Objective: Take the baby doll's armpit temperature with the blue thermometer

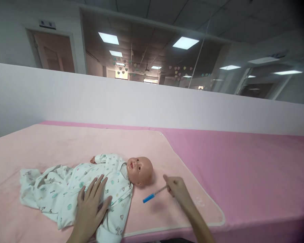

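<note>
A baby doll (141, 170) lies on its back, its head toward the right, dressed in a white gown (73, 189) with small green and brown prints. My left hand (90, 206) rests flat on the front of the gown, fingers spread. To the right of the doll's head, my right hand (177, 189) is closed around one end of a slim thermometer-like stick (150, 197). The stick's blue end points down and left, above the mat and apart from the doll. The end inside my fingers is hidden.
A peach mat (187, 211) with a pale border lies under the doll, over a pink sheet (243, 175). Beyond the bed stands a low white wall (142, 101) with glass panes above it. A door (53, 50) is at the back left.
</note>
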Motion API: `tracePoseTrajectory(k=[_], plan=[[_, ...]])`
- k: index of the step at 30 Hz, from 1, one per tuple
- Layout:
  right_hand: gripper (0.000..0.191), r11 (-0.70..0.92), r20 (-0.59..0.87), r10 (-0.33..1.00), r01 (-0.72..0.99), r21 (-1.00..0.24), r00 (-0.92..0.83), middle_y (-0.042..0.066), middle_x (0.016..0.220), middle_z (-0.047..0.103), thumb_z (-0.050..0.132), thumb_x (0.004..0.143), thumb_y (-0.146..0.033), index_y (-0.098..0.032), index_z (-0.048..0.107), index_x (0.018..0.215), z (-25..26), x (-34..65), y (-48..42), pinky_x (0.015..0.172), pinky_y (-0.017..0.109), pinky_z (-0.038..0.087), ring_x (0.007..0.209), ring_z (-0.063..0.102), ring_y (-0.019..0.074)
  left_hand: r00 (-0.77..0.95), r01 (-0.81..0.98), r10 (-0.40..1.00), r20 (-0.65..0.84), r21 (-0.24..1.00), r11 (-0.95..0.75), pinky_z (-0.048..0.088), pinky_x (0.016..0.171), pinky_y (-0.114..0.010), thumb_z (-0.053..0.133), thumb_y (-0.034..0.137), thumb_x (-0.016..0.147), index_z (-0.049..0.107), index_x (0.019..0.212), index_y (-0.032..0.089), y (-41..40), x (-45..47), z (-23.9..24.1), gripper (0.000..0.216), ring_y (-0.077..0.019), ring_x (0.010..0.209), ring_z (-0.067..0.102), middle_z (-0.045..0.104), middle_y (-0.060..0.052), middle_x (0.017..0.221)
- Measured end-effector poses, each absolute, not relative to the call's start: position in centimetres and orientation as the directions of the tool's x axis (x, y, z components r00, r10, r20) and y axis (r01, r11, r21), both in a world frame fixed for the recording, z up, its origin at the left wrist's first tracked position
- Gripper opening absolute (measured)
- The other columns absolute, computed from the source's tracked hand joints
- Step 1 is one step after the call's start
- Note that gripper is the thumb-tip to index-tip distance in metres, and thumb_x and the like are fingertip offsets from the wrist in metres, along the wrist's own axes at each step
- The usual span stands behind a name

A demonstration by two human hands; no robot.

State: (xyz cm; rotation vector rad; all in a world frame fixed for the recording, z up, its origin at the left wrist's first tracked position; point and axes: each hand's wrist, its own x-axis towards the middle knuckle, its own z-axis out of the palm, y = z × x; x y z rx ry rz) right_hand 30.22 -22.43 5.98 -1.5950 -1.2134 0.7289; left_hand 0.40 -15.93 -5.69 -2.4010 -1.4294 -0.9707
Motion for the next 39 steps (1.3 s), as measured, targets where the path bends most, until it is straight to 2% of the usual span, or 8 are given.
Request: tracePoseTrajectory(k=[4, 8, 15, 20, 26, 30, 36, 39], plan=[[0.052, -0.197, 0.151, 0.846, 0.563, -0.803, 0.511, -0.002, 0.037, 0.034, 0.036, 0.08, -0.056, -0.019, 0.039, 0.043, -0.4, 30.9, -23.0, 0.042, 0.022, 0.024, 0.037, 0.035, 0.0098, 0.278, 0.839, 0.758, 0.59, 0.235, -0.491, 0.014, 0.103, -0.051, 0.042, 0.039, 0.087, 0.043, 0.132, 0.028, -15.4, 1.6, -4.2, 0.046, -0.027, 0.127, 0.033, 0.046, -0.005, 0.136], [0.05, -0.437, 0.324, 0.743, 0.792, -0.427, 0.585, 0.004, 0.047, 0.052, 0.031, 0.086, -0.046, -0.018, 0.048, 0.048, -2.4, 30.1, -23.7, 0.047, 0.024, 0.022, 0.047, 0.047, 0.0141, 0.23, 0.847, 0.743, 0.629, 0.247, -0.471, 0.014, 0.103, -0.052, 0.041, 0.034, 0.089, 0.058, 0.115, 0.028, -13.8, 3.6, -2.4, 0.032, -0.028, 0.124, 0.036, 0.053, -0.005, 0.128], [0.035, -0.539, 0.143, 0.825, 0.838, -0.088, 0.546, 0.006, 0.055, 0.065, 0.041, 0.086, -0.041, -0.022, 0.063, 0.065, -2.8, 29.8, -23.0, 0.046, 0.024, 0.016, 0.052, 0.061, 0.0198, 0.247, 0.832, 0.717, 0.652, 0.236, -0.501, 0.02, 0.1, -0.05, 0.041, 0.03, 0.089, 0.063, 0.099, 0.025, -12.1, 5.1, -2.3, 0.024, -0.0279, 0.121, 0.039, 0.056, -0.006, 0.122], [0.034, -0.454, 0.24, 0.845, 0.878, -0.148, 0.478, 0.002, 0.049, 0.062, 0.046, 0.084, -0.043, -0.022, 0.06, 0.062, -3.1, 30.5, -22.0, 0.043, 0.022, 0.017, 0.045, 0.059, 0.0176, 0.28, 0.786, 0.702, 0.655, 0.263, -0.56, 0.02, 0.1, -0.05, 0.043, 0.028, 0.088, 0.061, 0.093, 0.026, -11.9, 5.1, -2.0, 0.019, -0.027, 0.118, 0.041, 0.06, -0.004, 0.114], [0.043, 0.04, 0.61, 0.758, 0.917, -0.398, 0.232, -0.002, 0.036, 0.047, 0.041, 0.087, -0.039, -0.019, 0.05, 0.049, -3.1, 23.4, -18.9, 0.042, 0.023, 0.023, 0.033, 0.044, 0.0092, 0.317, 0.68, 0.78, 0.54, 0.444, -0.583, 0.032, 0.096, -0.041, 0.034, 0.025, 0.093, 0.054, 0.096, 0.022, -11.8, 5.3, -2.1, 0.02, -0.0168, 0.089, 0.056, 0.062, -0.003, 0.097], [0.019, 0.191, 0.531, 0.834, 0.824, -0.533, 0.15, -0.004, 0.044, 0.054, 0.045, 0.083, -0.025, -0.021, 0.061, 0.074, -2.1, 16.8, -16.1, 0.044, 0.022, 0.025, 0.039, 0.048, 0.0097, 0.273, 0.632, 0.818, 0.505, 0.547, -0.549, 0.032, 0.094, -0.04, 0.032, 0.026, 0.093, 0.051, 0.097, 0.022, -11.8, 5.0, -2.3, 0.019, -0.016, 0.087, 0.054, 0.061, -0.003, 0.098], [0.021, 0.172, 0.533, 0.813, 0.777, -0.605, 0.235, -0.002, 0.053, 0.059, 0.041, 0.084, -0.019, -0.02, 0.061, 0.077, -3.3, 14.2, -14.7, 0.044, 0.023, 0.027, 0.044, 0.052, 0.0113, 0.223, 0.575, 0.816, 0.534, 0.604, -0.552, 0.03, 0.099, -0.041, 0.032, 0.021, 0.09, 0.047, 0.077, 0.02, -11.7, 4.9, -2.8, 0.02, -0.0151, 0.078, 0.055, 0.061, 0.0, 0.079], [0.022, 0.195, 0.545, 0.795, 0.739, -0.645, 0.266, -0.001, 0.056, 0.061, 0.04, 0.088, -0.025, -0.02, 0.06, 0.08, -3.9, 14.3, -14.8, 0.046, 0.022, 0.032, 0.047, 0.055, 0.0119, 0.209, 0.59, 0.818, 0.535, 0.598, -0.542, 0.031, 0.097, -0.042, 0.031, 0.022, 0.09, 0.053, 0.085, 0.02, -11.7, 4.9, -2.9, 0.022, -0.0161, 0.085, 0.056, 0.063, -0.003, 0.091]])
